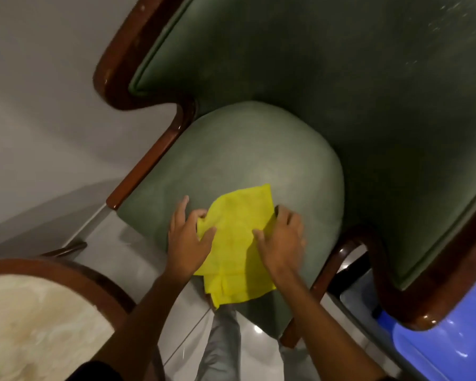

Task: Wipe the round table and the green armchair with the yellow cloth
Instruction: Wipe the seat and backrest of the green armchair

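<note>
The yellow cloth (235,237) lies spread on the front of the green armchair's seat cushion (245,149), its lower part hanging over the seat's front edge. My left hand (187,237) pinches the cloth's left edge between thumb and fingers. My right hand (282,237) presses flat on the cloth's right side, fingers curled over its edge. The armchair has a dark green back (341,64) and a brown wooden frame (146,160). The round table (39,320), pale marble with a wooden rim, sits at the lower left.
A grey wall (39,92) runs along the left. White glossy floor tiles (184,339) show below the seat, with my trouser legs (223,350) over them. A blue plastic object (451,331) stands at the lower right beside the armchair's right arm.
</note>
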`<state>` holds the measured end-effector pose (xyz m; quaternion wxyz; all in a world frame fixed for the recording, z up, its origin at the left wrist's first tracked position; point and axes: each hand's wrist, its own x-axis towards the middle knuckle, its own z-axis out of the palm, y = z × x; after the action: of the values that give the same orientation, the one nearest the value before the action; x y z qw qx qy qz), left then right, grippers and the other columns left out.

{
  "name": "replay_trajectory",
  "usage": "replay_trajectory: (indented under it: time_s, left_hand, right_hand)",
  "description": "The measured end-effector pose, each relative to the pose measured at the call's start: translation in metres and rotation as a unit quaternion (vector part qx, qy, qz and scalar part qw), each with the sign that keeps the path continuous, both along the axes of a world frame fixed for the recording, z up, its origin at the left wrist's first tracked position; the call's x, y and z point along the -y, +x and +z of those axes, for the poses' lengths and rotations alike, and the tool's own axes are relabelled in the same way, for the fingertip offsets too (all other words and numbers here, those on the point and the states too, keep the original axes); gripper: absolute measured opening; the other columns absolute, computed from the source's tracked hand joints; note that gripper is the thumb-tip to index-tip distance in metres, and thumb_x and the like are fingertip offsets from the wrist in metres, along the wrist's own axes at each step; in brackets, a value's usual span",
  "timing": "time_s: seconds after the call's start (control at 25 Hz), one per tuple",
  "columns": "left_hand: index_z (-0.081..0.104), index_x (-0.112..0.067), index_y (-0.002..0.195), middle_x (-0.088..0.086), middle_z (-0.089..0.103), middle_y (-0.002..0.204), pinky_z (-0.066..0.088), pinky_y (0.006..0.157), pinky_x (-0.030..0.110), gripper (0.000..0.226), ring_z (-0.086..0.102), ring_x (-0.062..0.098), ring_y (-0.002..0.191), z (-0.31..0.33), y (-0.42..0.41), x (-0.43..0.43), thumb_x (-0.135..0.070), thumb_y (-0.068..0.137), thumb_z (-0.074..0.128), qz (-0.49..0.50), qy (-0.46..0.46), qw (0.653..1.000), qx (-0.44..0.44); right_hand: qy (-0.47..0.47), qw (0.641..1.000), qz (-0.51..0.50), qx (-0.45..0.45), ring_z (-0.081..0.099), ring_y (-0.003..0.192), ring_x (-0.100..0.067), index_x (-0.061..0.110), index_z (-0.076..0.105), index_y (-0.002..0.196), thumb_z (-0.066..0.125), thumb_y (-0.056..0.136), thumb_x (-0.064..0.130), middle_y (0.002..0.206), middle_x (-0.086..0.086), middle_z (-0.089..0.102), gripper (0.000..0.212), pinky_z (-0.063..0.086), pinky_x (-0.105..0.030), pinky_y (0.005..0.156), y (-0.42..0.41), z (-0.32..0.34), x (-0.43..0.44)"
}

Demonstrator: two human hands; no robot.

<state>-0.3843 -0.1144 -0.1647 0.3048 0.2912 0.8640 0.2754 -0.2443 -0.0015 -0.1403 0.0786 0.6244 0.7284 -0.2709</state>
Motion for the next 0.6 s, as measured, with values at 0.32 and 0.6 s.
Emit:
replay_trajectory:
  time_s: [0.32, 0.6]
  left_hand:
    - [0.056, -0.048, 0.090, -0.027, 0.067, 0.089, 0.050, 0.069, 0.011, 0.034, 0.064, -0.007, 0.082, 0.075, 0.016, -0.061, -0.017, 0.080, 0.067, 0.059, 0.124, 0.984, 0.114]
    - [0.050, -0.042, 0.109, -0.022, 0.062, 0.109, 0.054, 0.094, 0.043, 0.046, 0.064, 0.011, 0.103, 0.154, 0.039, -0.206, -0.011, 0.085, 0.074, -0.014, 0.258, 0.960, 0.108]
  right_hand:
    - [-0.171, 0.932, -0.215, -0.234, 0.061, 0.102, -0.032, 0.002, 0.064, 0.099, 0.070, 0.087, 0.025, 0.102, -0.014, 0.064, 0.026, 0.050, -0.039, 0.090, 0.009, 0.027, -0.034]
    - [0.123, 0.953, -0.094, -0.259, 0.058, 0.065, -0.010, 0.026, 0.044, 0.105, 0.068, 0.087, 0.027, 0.074, 0.016, 0.053, 0.030, 0.046, -0.030, 0.060, 0.062, 0.181, -0.159]
